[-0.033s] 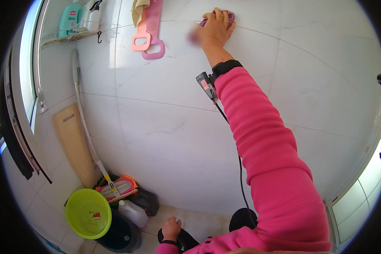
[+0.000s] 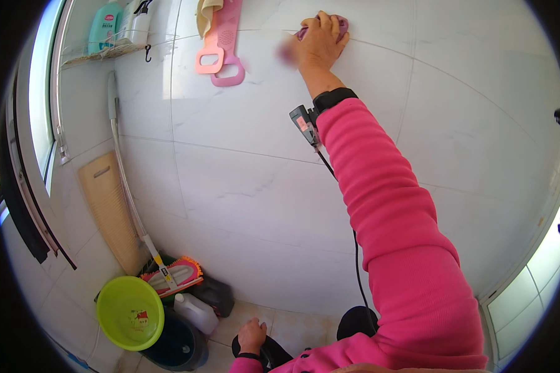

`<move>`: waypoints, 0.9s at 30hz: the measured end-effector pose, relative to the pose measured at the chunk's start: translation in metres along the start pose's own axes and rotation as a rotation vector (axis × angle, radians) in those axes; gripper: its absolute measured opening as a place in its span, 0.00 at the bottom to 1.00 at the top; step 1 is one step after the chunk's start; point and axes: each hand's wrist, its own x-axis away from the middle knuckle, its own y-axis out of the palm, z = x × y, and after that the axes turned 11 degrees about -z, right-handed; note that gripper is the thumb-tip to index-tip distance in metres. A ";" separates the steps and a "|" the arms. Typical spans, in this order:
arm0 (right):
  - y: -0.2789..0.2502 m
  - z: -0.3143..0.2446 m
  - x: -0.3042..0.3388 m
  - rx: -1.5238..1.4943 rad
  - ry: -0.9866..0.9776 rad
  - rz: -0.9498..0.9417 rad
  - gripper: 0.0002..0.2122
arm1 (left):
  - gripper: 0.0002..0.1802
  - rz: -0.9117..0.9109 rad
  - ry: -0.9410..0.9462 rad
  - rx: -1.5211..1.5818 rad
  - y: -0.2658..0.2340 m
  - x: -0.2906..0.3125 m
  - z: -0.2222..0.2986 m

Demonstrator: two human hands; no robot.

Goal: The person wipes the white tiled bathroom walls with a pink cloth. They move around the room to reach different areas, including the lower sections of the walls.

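Observation:
High on the white tiled wall (image 2: 267, 199), my right hand (image 2: 319, 42) presses a bunched purple cloth (image 2: 341, 28) to the surface, fingers curled over it. A black band with a small dark device (image 2: 303, 122) sits at that wrist, and a cable (image 2: 357, 261) trails down from it. Low down, my left hand (image 2: 252, 337) rests by my dark-clothed knee, its fingers loosely curled and nothing visible in them. Left of the right hand hang an orange strap (image 2: 209, 52) and a pink strap (image 2: 230, 37) with loop handles, a beige cloth (image 2: 203, 17) over them.
A wire corner shelf (image 2: 99, 56) carries several bottles. Below it lean a mop (image 2: 127, 180) and a tan washboard (image 2: 109, 205). On the floor are a green basin (image 2: 115, 289) over a dark bucket (image 2: 177, 348), a white jug (image 2: 196, 314) and a dark container (image 2: 216, 297).
The whole view has shifted by a few pixels. My right hand stays on the cloth at the same spot on the wall, and my left hand has not moved.

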 end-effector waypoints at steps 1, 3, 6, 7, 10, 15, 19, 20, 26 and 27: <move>0.003 -0.002 0.001 0.007 -0.022 0.060 0.17 | 0.18 -0.015 -0.017 0.016 0.000 0.000 0.000; 0.006 -0.002 0.002 0.023 -0.004 0.104 0.14 | 0.18 -0.010 -0.016 0.021 0.000 -0.001 0.001; 0.011 0.001 0.000 -0.030 -0.051 0.161 0.16 | 0.18 -0.030 -0.012 0.009 -0.001 -0.002 0.001; 0.013 0.002 -0.002 -0.027 -0.025 0.137 0.15 | 0.18 -0.039 -0.013 0.005 -0.001 -0.002 0.001; 0.016 0.008 -0.004 -0.009 -0.070 0.169 0.14 | 0.17 -0.015 -0.012 0.003 -0.001 0.000 0.000; 0.007 0.027 -0.002 0.053 -0.181 0.063 0.14 | 0.17 -0.006 -0.002 0.035 -0.001 0.003 -0.004; 0.006 0.013 0.000 0.013 -0.099 0.100 0.14 | 0.18 -0.031 0.004 0.040 0.000 0.001 -0.005; 0.008 0.007 0.000 0.021 -0.053 0.105 0.14 | 0.18 -0.025 0.013 0.043 0.000 0.000 -0.005; 0.020 0.004 -0.006 0.020 -0.080 0.199 0.13 | 0.18 -0.060 -0.048 0.032 -0.002 -0.003 -0.003; 0.020 0.008 -0.007 0.027 -0.096 0.193 0.12 | 0.19 -0.061 -0.058 0.033 -0.003 -0.003 -0.004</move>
